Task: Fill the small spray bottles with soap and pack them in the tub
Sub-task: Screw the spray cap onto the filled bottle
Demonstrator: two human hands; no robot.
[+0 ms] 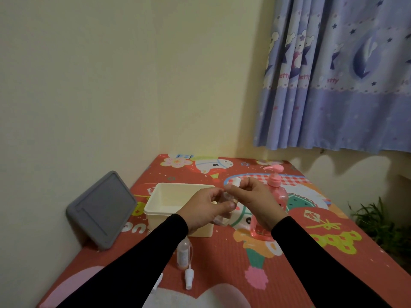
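Matt cream plastic tub (155, 196), glossy pink soap bottle (278, 194), cloth curtain (333, 85).

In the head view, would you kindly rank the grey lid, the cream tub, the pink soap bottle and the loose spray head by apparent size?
1. Grey lid and tub: look alike, so unranked.
2. Soap bottle, partly hidden by the right hand.
3. Spray head, clearly smallest, though nearest the camera.

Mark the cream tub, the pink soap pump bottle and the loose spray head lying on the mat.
cream tub (155, 204): head view, on its left wall.
pink soap pump bottle (274, 179): head view, on the pink collar below the pump.
loose spray head (189, 277): head view, on its white body.
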